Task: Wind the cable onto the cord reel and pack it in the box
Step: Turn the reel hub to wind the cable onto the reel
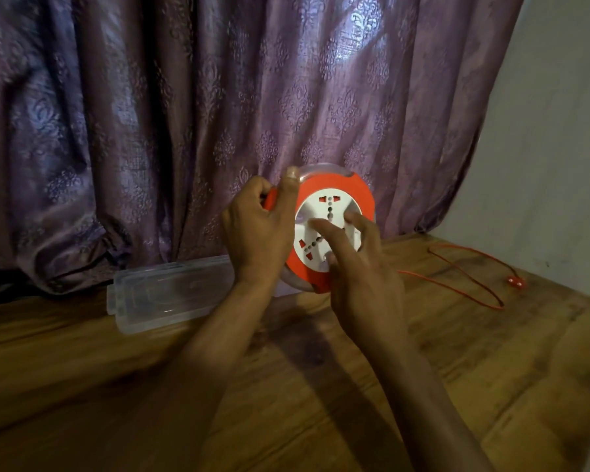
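1. Reel [334, 199] is held upright above the counter [321, 386], socket face toward the camera, in front of the curtain [150, 114].
2. Left hand [256, 233] grips the reel's left rim: thumb over the top edge, fingers curled behind. Closed on the reel.
3. Right hand [358, 267] is loosely spread, two fingers pressed on the white centre disc. It holds nothing; judged to be the turning hand.
4. Cable [470, 277] leaves the reel's lower right, runs along the counter to the right of the reel, doubles back in a long loop. Plug [515, 282] lies at the far end, well right of the reel. Most of the visible cable is not yet wound.
5. Box [171, 292], clear plastic, lies on the counter just left of and below the reel, partly behind the left wrist. Cannot tell if its lid is open.
6. Risks, judged:
   a. The doubled loop may cross itself or kink as it draws in, jamming at the reel's slot.
   b. The plug may skid and catch on the counter, jerking the reel in the left hand.
   c. Fingertips may slip on the smooth disc or snag a socket hole, stalling the turn.
   d. Slack cable winds loosely and may bulge past the rim, making the box fit poor.
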Motion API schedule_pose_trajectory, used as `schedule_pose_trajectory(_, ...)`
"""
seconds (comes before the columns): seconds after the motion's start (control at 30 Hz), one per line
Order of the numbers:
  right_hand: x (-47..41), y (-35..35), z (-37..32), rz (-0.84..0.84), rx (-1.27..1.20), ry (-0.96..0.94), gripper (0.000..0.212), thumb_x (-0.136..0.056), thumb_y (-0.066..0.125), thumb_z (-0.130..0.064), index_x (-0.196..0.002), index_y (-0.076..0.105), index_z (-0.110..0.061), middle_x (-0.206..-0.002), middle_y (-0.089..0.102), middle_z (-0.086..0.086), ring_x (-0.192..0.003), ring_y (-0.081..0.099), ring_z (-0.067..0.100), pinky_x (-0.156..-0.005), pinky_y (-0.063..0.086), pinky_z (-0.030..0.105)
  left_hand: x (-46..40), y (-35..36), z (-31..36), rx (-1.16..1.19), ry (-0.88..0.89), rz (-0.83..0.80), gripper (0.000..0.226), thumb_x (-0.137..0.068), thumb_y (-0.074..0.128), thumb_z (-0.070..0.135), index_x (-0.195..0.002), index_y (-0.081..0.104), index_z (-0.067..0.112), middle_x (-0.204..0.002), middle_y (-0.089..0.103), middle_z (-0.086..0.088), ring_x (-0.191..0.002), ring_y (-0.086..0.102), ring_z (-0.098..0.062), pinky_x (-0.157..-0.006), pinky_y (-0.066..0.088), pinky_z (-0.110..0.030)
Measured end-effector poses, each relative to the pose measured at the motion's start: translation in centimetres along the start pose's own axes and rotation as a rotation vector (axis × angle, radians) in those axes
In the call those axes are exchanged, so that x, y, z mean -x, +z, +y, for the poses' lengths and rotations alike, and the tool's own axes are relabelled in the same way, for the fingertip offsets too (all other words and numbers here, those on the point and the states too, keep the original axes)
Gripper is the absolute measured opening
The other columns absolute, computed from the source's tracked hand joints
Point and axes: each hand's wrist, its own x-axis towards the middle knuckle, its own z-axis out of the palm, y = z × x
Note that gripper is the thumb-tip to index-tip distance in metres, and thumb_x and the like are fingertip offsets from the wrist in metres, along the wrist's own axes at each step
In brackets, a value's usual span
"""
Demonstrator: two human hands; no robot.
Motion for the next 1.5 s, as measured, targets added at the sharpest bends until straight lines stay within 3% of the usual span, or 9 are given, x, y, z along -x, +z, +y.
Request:
schedule_pose_trajectory(0.17,0.1,0.1,0.5,-0.037,0.046,0.042,0.079,-0.086,0.059,-0.011,-0.139,0.025,-0.060,-0.149,0.031,0.002,-0.110,0.058,0.029,-0.058,0.052,0.034,0.3,0.1,0.2,-0.005,0.031,-0.032,0.056,-0.089,0.057,0.056,-0.064,0.049,0.007,-0.055,0.050,-0.003,-0.058,0.051,-0.026,-0.058,0.046,-0.042)
schedule_pose_trajectory(0.33,0.2,-0.3,0.6,0.042,-0.015,0.085,0.055,-0.088,0.060,-0.040,-0.137,0.038,-0.049,-0.117,0.049,-0.002,-0.083,0.060,0.017,-0.054,0.051,0.034,0.4,0.2,0.3,0.007,0.052,-0.030,0.056,-0.089,0.058,0.054,-0.063,0.049,0.006,-0.054,0.046,-0.002,-0.056,0.047,-0.024,-0.059,0.044,-0.042)
schedule_pose_trajectory(0.63,0.3,-0.5,0.0,0.239,-0.088,0.292,0.054,-0.078,0.060,-0.064,-0.126,0.051,-0.042,-0.082,0.062,-0.009,-0.071,0.061,0.011,-0.061,0.048,0.030,1.4,0.8,0.8,0.005,0.050,-0.045,0.050,-0.090,0.060,0.052,-0.062,0.045,0.013,-0.051,0.040,0.004,-0.056,0.041,-0.016,-0.060,0.038,-0.035)
schedule_pose_trajectory(0.77,0.3,-0.7,0.0,0.322,-0.122,0.397,0.050,-0.075,0.062,-0.067,-0.113,0.055,-0.035,-0.062,0.061,-0.011,-0.064,0.064,0.015,-0.058,0.047,0.031,2.2,1.2,1.0,0.002,0.074,-0.055,0.050,-0.090,0.062,0.049,-0.063,0.047,0.011,-0.051,0.041,0.005,-0.052,0.040,-0.010,-0.059,0.034,-0.031)
schedule_pose_trajectory(0.93,0.4,-0.5,0.0,0.341,-0.168,0.517,0.050,-0.076,0.063,-0.066,-0.102,0.052,-0.024,-0.062,0.050,-0.021,-0.069,0.065,0.020,-0.064,0.051,0.039,3.0,1.6,0.8,0.007,0.076,-0.092,0.049,-0.091,0.062,0.047,-0.063,0.047,0.009,-0.052,0.041,0.006,-0.052,0.039,-0.006,-0.059,0.031,-0.026)
schedule_pose_trajectory(1.03,0.4,-0.3,0.0,0.335,-0.205,0.479,0.042,-0.082,0.062,-0.059,-0.101,0.048,-0.024,-0.061,0.054,-0.016,-0.064,0.062,0.014,-0.060,0.046,0.034,2.9,1.5,0.5,0.007,0.066,-0.084,0.047,-0.091,0.061,0.047,-0.062,0.046,0.013,-0.051,0.040,0.007,-0.052,0.040,-0.006,-0.060,0.031,-0.028)
schedule_pose_trajectory(1.2,0.3,-0.6,0.0,0.367,-0.226,0.272,0.027,-0.089,0.064,-0.026,-0.113,0.054,-0.019,-0.102,0.059,-0.003,-0.089,0.054,0.009,-0.068,0.042,0.029,1.7,1.0,0.1,-0.010,0.004,-0.039,0.051,-0.091,0.057,0.052,-0.063,0.046,0.011,-0.053,0.041,0.003,-0.061,0.044,-0.024,-0.064,0.042,-0.041)
schedule_pose_trajectory(1.37,0.1,-0.3,-0.3,0.122,-0.099,0.114,0.053,-0.081,0.058,-0.007,-0.124,0.049,-0.037,-0.135,0.043,0.002,-0.103,0.051,0.017,-0.063,0.050,0.032,0.7,0.5,-0.4,0.017,-0.026,-0.020,0.050,-0.090,0.055,0.055,-0.062,0.045,0.014,-0.053,0.042,0.004,-0.060,0.044,-0.021,-0.063,0.047,-0.044)
schedule_pose_trajectory(1.5,0.1,-0.2,-0.6,-0.017,-0.022,0.049,0.063,-0.074,0.033,-0.017,-0.130,0.043,-0.046,-0.152,0.029,0.004,-0.114,0.054,0.031,-0.060,0.053,0.036,0.4,0.4,-0.6,0.001,0.000,-0.008,0.050,-0.091,0.055,0.053,-0.060,0.044,0.015,-0.050,0.040,0.005,-0.056,0.041,-0.017,-0.059,0.040,-0.037)
